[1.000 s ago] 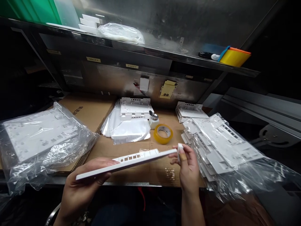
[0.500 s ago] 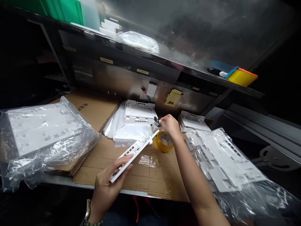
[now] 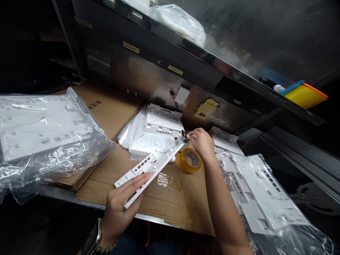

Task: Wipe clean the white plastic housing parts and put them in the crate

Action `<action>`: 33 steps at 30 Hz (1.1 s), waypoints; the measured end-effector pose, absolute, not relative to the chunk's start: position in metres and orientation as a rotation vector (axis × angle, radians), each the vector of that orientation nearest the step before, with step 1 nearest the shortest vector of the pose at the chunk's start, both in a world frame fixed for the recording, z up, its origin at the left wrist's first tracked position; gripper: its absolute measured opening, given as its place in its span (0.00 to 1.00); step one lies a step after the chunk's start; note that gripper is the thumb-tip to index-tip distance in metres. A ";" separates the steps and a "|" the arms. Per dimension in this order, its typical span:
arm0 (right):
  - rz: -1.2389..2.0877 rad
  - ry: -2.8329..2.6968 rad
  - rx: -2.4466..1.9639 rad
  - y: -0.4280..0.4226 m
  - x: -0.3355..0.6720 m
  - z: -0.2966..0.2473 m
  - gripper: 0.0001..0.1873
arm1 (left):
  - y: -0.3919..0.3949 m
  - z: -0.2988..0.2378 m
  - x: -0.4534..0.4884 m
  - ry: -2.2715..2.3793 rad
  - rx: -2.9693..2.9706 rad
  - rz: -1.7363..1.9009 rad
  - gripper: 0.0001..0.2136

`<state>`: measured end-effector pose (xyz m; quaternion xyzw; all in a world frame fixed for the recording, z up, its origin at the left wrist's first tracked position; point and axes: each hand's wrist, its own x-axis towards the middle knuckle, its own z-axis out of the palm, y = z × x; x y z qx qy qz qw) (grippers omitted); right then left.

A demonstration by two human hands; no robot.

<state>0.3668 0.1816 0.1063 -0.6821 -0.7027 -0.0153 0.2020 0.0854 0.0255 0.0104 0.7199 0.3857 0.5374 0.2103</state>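
Observation:
My left hand [image 3: 124,198] is closed around the lower end of a white plastic panel [image 3: 152,161] with slots along it, held tilted above the cardboard. My right hand [image 3: 203,143] is pinched beside a small container with a shiny, dark metal top [image 3: 185,137]. A whitish bit shows at those fingertips, too small to name. The panel's far end reaches close to this container and partly covers it. Just below my right hand lies a roll of yellow tape [image 3: 182,163]. Behind the panel, white plastic parts [image 3: 164,118] rest on a pile of clear plastic bags [image 3: 140,145].
Bagged white panels lie on the left [image 3: 47,124] on stacked cardboard [image 3: 106,95], and more bagged panels [image 3: 265,191] on the right. Another white part [image 3: 225,140] stands behind my right forearm. A metal shelf [image 3: 220,60] crosses above, holding a yellow bin [image 3: 305,95].
The camera view has shifted and tilted. In my left hand the panel has turned to show more of its slotted face. My right hand stays by the metal-topped container.

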 end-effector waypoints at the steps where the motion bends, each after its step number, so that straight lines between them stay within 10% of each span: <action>1: -0.051 -1.930 -1.879 0.170 0.363 0.110 0.09 | 0.026 0.011 0.085 1.065 1.998 1.469 0.24; 10: 0.338 -1.795 -1.267 0.027 0.274 0.107 0.06 | 0.024 0.013 0.083 1.075 1.945 1.365 0.24; 33: 0.392 -1.825 -1.197 0.030 0.265 0.087 0.08 | 0.024 0.023 0.094 1.112 1.828 1.403 0.22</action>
